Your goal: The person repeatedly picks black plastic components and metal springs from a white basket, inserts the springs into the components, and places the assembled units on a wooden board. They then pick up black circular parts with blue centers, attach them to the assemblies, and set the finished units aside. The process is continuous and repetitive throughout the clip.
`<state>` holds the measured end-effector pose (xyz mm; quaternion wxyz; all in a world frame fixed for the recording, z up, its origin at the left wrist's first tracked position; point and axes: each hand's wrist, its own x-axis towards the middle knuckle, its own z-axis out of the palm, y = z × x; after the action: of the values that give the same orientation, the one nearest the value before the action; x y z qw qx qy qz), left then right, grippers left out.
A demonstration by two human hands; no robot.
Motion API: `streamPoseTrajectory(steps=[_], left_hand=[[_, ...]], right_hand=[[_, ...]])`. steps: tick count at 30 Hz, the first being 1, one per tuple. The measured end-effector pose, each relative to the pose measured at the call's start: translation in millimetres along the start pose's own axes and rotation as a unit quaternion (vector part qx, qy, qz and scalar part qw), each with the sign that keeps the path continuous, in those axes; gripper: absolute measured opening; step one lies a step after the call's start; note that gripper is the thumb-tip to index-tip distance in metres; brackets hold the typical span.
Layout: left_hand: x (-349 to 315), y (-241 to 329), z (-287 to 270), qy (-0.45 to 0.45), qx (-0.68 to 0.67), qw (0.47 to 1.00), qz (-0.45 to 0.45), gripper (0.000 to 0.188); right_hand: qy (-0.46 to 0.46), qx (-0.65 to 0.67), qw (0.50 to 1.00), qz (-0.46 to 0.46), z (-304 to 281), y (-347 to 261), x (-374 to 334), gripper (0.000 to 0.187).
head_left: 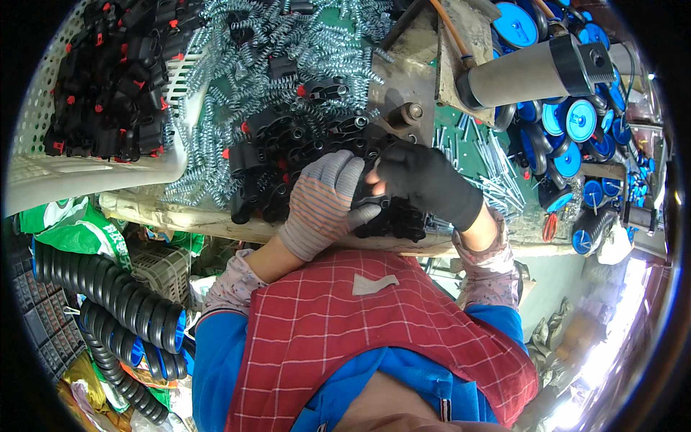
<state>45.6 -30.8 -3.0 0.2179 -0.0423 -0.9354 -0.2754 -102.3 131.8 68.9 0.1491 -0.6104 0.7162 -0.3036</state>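
At the far left, a white perforated plastic basket [93,181] is holding a heap of black plastic parts with red tabs [115,79]. To its right, silver metal coil springs [212,147] are covering much of the counter [147,207], with loose black plastic housings [248,157] crowding nearer. At the near edge, the left hand [324,201], in a striped grey glove, is curving its fingers around a black plastic piece [367,190], largely hidden between both hands; the right hand [426,178], in a black glove with bare fingertips, is gripping it from the right. Slender silver metal rods [497,189] are lying right of that hand, a grey cylinder with black ends [515,74] is sitting farther away, and black wheels with blue centres [580,120] are filling the right.
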Motion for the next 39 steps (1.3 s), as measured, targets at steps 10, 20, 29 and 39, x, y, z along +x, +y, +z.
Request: streamPoseTrajectory(steps=[10, 20, 29, 39], left_hand=[[1.4, -1.3, -4.3, 0.01, -0.008, 1.0, 0.006, 0.081], [5.4, -2.7, -17.0, -0.026, 0.021, 0.999, 0.013, 0.077], [20.1, -11.6, -60.8, 0.171, -0.067, 0.982, -0.035, 0.042], [37.1, 24.5, -56.0, 0.034, -0.025, 0.992, 0.117, 0.036]], right_hand=[[0.13, -0.146, 0.978, 0.069, -8.0, 0.0, 19.2, 0.028], [0.069, -0.284, 0.921, 0.256, 29.9, 132.2, 101.2, 0.03], [0.087, 0.107, 0.983, 0.125, 8.7, -3.7, 51.7, 0.023], [0.1, 0.27, 0.934, 0.21, -6.8, -44.6, -12.1, 0.025]])
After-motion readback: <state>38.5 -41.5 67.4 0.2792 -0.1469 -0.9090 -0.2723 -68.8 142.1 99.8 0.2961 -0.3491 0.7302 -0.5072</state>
